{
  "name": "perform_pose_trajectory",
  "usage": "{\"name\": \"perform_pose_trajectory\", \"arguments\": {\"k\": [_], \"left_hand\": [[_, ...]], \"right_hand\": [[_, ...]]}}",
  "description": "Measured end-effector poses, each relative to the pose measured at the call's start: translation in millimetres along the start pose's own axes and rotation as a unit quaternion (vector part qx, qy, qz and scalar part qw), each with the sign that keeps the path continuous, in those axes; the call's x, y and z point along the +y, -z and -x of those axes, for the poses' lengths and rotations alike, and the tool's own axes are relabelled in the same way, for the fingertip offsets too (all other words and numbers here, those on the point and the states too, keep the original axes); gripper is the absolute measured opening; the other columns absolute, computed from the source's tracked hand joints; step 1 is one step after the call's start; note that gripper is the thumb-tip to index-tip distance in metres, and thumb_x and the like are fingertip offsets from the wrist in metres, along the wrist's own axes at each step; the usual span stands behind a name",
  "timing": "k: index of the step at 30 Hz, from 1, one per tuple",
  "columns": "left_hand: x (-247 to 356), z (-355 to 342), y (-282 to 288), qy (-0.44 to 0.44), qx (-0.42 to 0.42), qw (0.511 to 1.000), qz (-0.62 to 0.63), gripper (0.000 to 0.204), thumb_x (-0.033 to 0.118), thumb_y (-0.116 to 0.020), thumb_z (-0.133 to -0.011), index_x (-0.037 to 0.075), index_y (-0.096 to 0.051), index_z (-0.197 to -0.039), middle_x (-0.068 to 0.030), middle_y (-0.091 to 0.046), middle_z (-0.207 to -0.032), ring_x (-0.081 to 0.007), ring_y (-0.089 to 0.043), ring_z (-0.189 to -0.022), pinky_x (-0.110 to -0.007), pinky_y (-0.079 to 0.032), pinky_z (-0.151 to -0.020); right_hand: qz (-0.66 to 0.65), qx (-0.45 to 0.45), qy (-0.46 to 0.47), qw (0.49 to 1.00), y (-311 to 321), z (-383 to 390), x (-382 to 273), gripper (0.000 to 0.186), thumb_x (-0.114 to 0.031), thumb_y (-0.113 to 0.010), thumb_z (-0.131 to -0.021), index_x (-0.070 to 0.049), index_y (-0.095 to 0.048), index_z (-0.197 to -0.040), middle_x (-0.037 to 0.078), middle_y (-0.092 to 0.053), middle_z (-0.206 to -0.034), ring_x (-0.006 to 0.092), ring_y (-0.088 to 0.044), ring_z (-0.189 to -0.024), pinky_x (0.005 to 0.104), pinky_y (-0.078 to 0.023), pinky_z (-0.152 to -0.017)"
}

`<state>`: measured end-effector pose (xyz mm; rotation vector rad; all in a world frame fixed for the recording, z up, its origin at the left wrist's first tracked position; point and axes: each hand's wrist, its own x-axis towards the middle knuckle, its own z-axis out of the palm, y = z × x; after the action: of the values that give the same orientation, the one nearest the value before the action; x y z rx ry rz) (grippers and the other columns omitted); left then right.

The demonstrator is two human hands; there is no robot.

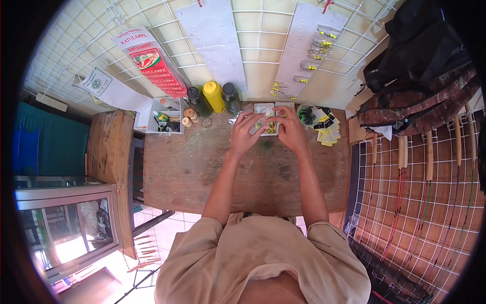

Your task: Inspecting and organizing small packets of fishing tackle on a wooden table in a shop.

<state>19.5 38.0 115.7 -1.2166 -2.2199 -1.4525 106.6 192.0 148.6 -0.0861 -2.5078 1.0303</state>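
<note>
Tan shirt (263, 253) spreads across six o'clock, with both bare forearms reaching from it toward noon over a worn wooden table (243, 177). Taking the table's middle as the dial's centre, a white tray (271, 134) sits near one o'clock, holding small yellow-green pieces (272, 127). Both hands hover at it — left hand (243, 138) at its seven-o'clock side, fingers curved and slightly apart, thumb reaching inward; right hand (292, 133) at its four-o'clock side, fingers bent toward the left's fingertips. Whether either pinches a piece, I cannot tell; it is too small and partly hidden.

Just past the right hand, near two o'clock, are a round tub (307, 115) with dark green contents and a fan of yellow-and-black cards (330, 133). At eleven stand a yellow bottle (213, 97) and two dark bottles (232, 100) — one on either side of it. Wooden spools (190, 116) and a white box (174, 127) lie toward ten.
</note>
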Motion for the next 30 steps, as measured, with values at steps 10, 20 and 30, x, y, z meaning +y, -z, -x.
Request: {"name": "perform_pose_trajectory", "arguments": {"k": [10, 20, 30], "left_hand": [[6, -6, 0, 0.001, -0.005, 1.000, 0.003, 0.038, 0.015, -0.079, -0.070, 0.007, -0.067, -0.106, -0.0093, -0.066, -0.099, -0.0279, -0.056, -0.099, -0.037, -0.047, -0.084], [11, -5, 1, -0.010, -0.011, 1.000, -0.001, 0.038, 0.016, -0.078, -0.070, 0.007, -0.066, -0.106, -0.0073, -0.066, -0.101, -0.0270, -0.057, -0.098, -0.037, -0.048, -0.084], [8, -1, 3, -0.012, -0.001, 1.000, -0.002, 0.037, 0.014, -0.078, -0.070, 0.006, -0.066, -0.105, -0.0083, -0.066, -0.102, -0.0288, -0.056, -0.099, -0.038, -0.047, -0.085]], "right_hand": [[-0.043, -0.014, -0.013, 0.999, 1, 0, -7, 0.040, 0.012, -0.051, -0.068, -0.011, -0.071, -0.095, 0.007, -0.055, -0.116, 0.0285, -0.051, -0.103, 0.0380, -0.044, -0.088], [-0.016, -0.021, -0.009, 1.000, 3, 3, -5, 0.044, 0.012, -0.051, -0.068, -0.012, -0.071, -0.099, 0.007, -0.055, -0.118, 0.0267, -0.053, -0.102, 0.0360, -0.045, -0.088], [-0.031, 0.017, -0.017, 0.999, 6, 5, -4, 0.041, 0.011, -0.052, -0.069, -0.012, -0.071, -0.097, 0.008, -0.055, -0.116, 0.0273, -0.052, -0.102, 0.0363, -0.045, -0.089]]}}
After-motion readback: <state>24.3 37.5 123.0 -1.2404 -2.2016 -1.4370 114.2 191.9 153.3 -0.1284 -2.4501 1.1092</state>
